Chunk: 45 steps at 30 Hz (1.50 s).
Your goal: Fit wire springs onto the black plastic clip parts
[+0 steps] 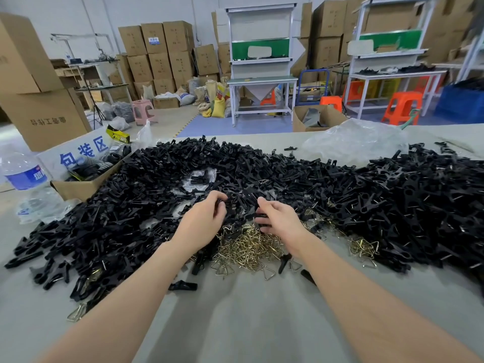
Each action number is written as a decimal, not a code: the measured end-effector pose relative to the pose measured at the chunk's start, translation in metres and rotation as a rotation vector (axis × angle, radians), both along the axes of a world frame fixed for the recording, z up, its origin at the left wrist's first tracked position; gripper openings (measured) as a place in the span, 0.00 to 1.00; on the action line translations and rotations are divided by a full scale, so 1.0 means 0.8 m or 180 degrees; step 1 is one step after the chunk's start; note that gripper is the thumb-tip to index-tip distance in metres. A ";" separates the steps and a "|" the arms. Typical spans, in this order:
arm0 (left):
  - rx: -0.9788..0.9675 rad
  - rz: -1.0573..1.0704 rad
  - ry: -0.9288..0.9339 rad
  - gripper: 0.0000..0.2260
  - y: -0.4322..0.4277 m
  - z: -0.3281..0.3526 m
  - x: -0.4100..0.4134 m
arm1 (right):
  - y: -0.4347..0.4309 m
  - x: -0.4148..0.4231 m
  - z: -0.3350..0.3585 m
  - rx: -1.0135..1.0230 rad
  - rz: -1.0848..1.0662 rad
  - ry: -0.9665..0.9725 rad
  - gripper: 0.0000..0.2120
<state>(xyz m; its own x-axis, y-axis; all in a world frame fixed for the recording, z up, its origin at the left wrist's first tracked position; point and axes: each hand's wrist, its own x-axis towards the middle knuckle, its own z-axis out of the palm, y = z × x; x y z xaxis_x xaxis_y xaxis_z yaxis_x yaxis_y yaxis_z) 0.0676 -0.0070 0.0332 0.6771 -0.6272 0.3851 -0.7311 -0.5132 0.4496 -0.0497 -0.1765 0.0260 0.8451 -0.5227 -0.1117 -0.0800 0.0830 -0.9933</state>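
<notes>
Black clip part: pinched between thumb and curled fingers of the left hand, at the near edge of the heap. Second clip part: right hand has its fingers curled round it. Cannot tell whether either piece is lifted free of the parts beneath. The two hands are close together, fingertips facing, not touching.

Heap of black clip parts: starts right under both hands and spreads far to the left, far to the right and away from the person. The parts out past the right hand show bits of wire among them.

Wire springs: brass-coloured triangular loops in a loose pile just below the hands, between the two wrists. A smaller clump of springs lies beyond the right forearm. A lone clip lies beside the left forearm, on bare table, which is grey.

Beyond the left hand, at the heap's far-left edge: an open cardboard box with a blue-lettered sign leaning in it, and a water bottle further out. Beyond the right hand, at the far edge: a crumpled clear plastic bag.

Background: white-framed workbench, orange stools, stacked cartons.
</notes>
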 end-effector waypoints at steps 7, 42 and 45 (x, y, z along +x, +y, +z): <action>-0.0114 -0.0592 0.0878 0.08 -0.021 -0.004 -0.021 | 0.008 0.000 -0.006 0.0661 0.0132 -0.0140 0.15; 0.0277 -0.0288 -0.0229 0.11 -0.034 -0.006 -0.068 | 0.009 -0.018 0.006 -0.0520 0.0645 -0.0118 0.09; 0.0157 -0.0310 -0.0093 0.14 -0.033 -0.016 -0.077 | 0.013 -0.020 -0.016 -0.0304 0.0333 -0.0463 0.09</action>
<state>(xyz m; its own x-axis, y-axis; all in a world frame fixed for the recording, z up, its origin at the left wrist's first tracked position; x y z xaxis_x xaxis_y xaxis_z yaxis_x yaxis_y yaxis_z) 0.0061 -0.0330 0.0206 0.6009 -0.7081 0.3708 -0.7910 -0.4600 0.4035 -0.0655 -0.1662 0.0136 0.8990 -0.4336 0.0614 0.0617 -0.0133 -0.9980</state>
